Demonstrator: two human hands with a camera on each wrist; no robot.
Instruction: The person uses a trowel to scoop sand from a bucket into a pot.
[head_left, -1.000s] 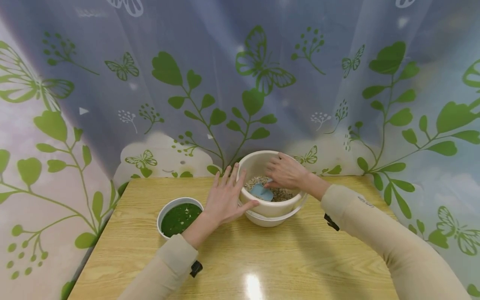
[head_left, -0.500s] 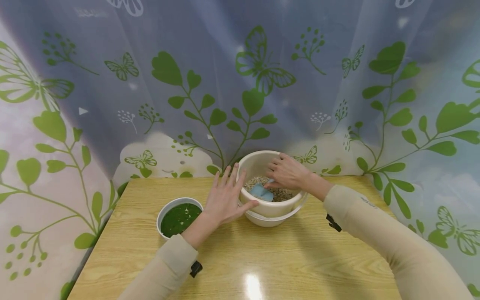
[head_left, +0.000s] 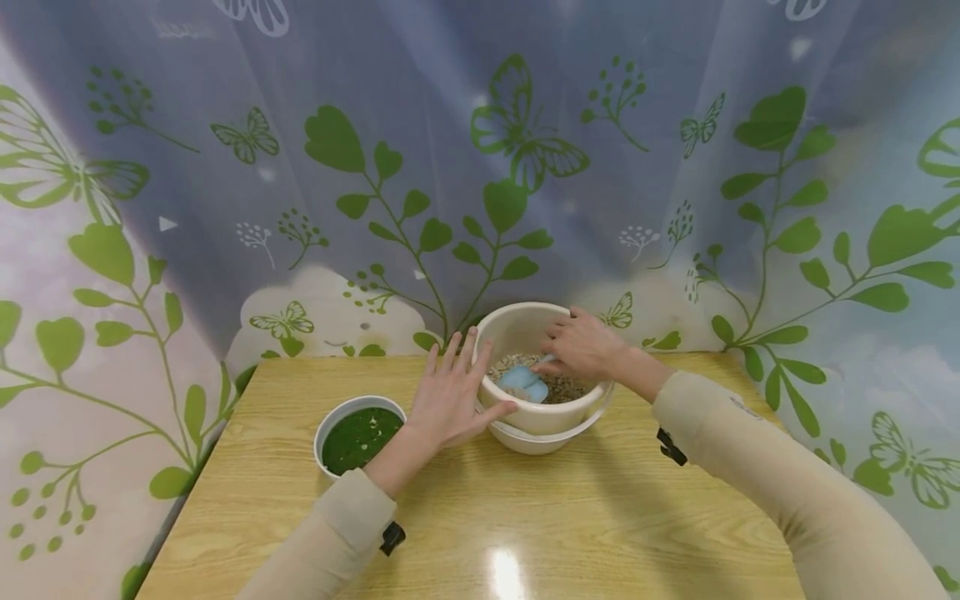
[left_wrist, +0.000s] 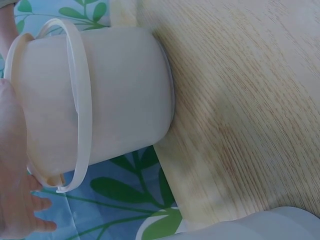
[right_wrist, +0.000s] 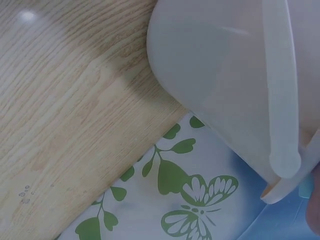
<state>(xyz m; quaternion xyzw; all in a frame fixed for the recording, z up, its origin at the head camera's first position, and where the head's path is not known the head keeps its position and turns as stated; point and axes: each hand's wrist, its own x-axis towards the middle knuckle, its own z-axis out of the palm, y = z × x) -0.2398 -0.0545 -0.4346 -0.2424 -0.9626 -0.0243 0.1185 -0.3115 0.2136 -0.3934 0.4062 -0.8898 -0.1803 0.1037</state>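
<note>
A cream bucket (head_left: pixel 551 415) with a white carry handle (left_wrist: pixel 84 110) stands near the table's back edge, holding a layer of tan and brown flaky bits (head_left: pixel 566 390). My right hand (head_left: pixel 585 343) reaches over the rim and grips the handle of a light blue scoop (head_left: pixel 534 390), whose head lies among the bits. Spread fingers of my left hand (head_left: pixel 447 398) rest at the bucket's left rim, the thumb along its front. In the right wrist view the bucket wall (right_wrist: pixel 210 65) hides most of the right hand.
Left of the bucket is a white-rimmed bowl (head_left: pixel 321 440) with green contents, partly behind my left wrist. Both stand on a wood-grain table (head_left: pixel 465 517). Close behind hangs a curtain (head_left: pixel 420 167) printed with leaves and butterflies.
My right hand has shifted slightly right, and the scoop's head has turned within the bits, with some pale bits now showing on it. My left hand and the bucket have stayed put.
</note>
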